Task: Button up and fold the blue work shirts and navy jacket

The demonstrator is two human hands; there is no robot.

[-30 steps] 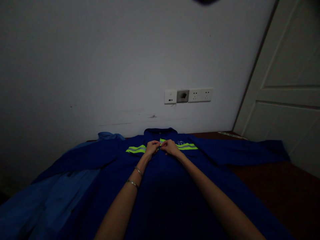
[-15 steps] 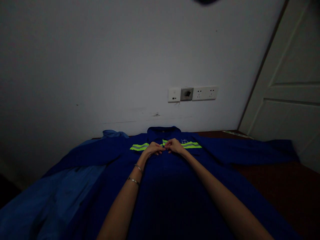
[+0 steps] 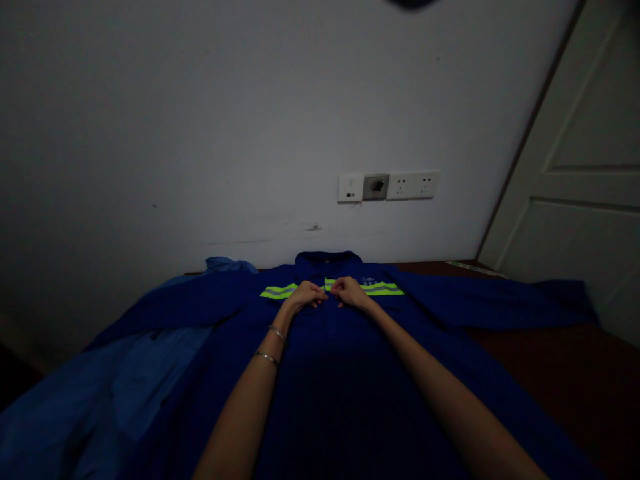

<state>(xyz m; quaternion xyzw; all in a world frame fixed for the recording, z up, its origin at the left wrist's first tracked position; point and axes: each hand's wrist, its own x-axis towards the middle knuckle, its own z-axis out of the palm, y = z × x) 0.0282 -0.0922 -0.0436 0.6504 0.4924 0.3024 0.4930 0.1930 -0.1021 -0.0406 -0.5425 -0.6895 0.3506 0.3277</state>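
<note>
A dark blue work jacket [image 3: 330,360] lies spread out, its collar toward the wall and its sleeves stretched to both sides. A yellow-green reflective band [image 3: 383,289] crosses its chest, with small white lettering above it on the right. My left hand [image 3: 306,295], below two bracelets on the wrist, pinches at the jacket's front opening. Facing it, my right hand [image 3: 349,293] pinches the edge of the front at the band. The fingertips are a little apart. Whatever small part of the front they grip, such as a button, is too small to make out.
A lighter blue garment [image 3: 115,393] lies under the left sleeve. Behind the collar rises a pale wall [image 3: 200,133] with a row of sockets [image 3: 400,186]. A white panelled door [image 3: 580,213] stands at the right, beside the dark reddish surface [image 3: 545,367].
My fingertips have drawn slightly apart at the front opening. The jacket lies as before, and the view has shifted a little.
</note>
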